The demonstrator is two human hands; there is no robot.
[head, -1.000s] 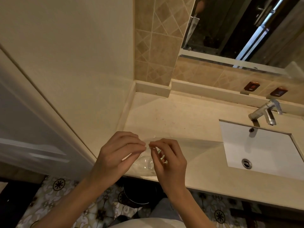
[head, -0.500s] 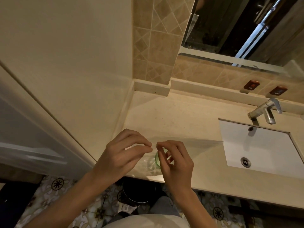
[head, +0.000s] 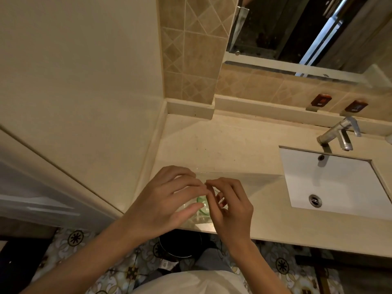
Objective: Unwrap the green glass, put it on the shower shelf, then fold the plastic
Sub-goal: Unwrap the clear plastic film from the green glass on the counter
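I see my left hand and right hand pinching the clear plastic above the green glass, which lies wrapped beneath my fingers on the counter.

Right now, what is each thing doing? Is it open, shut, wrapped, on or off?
Green glass: on the counter, still in its plastic.
Plastic wrap: clear, partly opened, trailing toward the sink.
Left hand: pinching the plastic.
Right hand: pinching the plastic.
Faucet: off, no water running.
Sink: looks dry, drain unplugged.
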